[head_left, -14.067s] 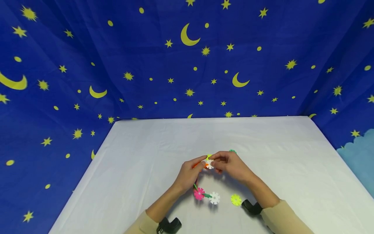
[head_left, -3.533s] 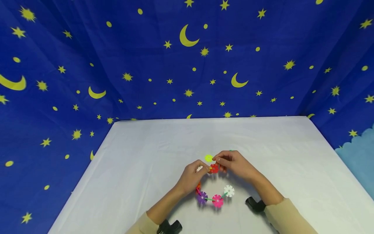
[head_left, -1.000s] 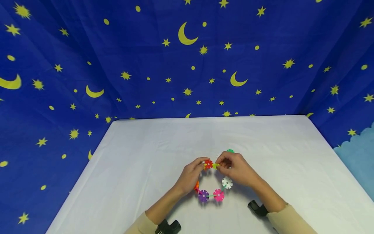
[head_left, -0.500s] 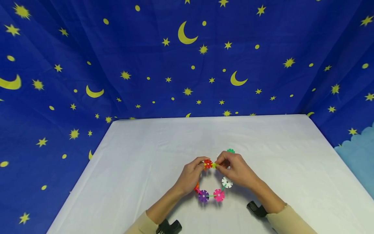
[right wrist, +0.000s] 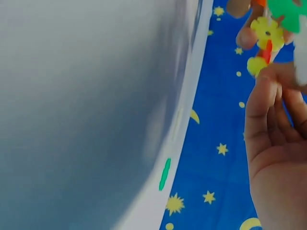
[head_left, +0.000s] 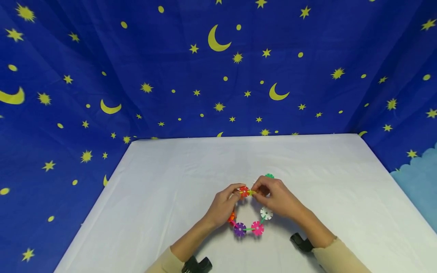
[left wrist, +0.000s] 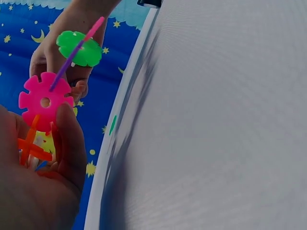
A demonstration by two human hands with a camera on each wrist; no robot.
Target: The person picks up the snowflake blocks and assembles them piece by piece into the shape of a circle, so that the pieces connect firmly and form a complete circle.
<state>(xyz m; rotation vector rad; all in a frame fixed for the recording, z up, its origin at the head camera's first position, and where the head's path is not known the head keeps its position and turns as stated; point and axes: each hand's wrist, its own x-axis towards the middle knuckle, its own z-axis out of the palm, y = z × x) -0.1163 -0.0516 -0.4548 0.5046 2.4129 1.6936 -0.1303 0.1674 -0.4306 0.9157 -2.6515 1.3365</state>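
Slotted, flower-shaped plastic discs are linked in a curved chain between my hands. My left hand (head_left: 222,206) pinches it near a red disc (head_left: 244,191). My right hand (head_left: 281,197) pinches a yellow disc (head_left: 252,193) edge-on against the red one's right side; whether it is fully slotted in cannot be seen. From the left hand the chain hangs past an orange disc (head_left: 232,216), a purple disc (head_left: 240,229) and a pink disc (head_left: 257,228) to a white disc (head_left: 266,213) at its free end, below the right hand. Fingers cover part of the chain.
A loose green disc (head_left: 269,176) lies on the white tablecloth (head_left: 177,170) beyond the right hand, with a white piece partly hidden beside it. Black wrist mounts (head_left: 301,242) hang under both forearms. A blue star-patterned curtain (head_left: 252,76) encloses the table's back and sides.
The yellow disc that lay behind the hands 3.5 seconds ago is now in my right hand, at the red disc. Since 14 seconds ago the chain has lengthened. Over the last second the hands barely move.
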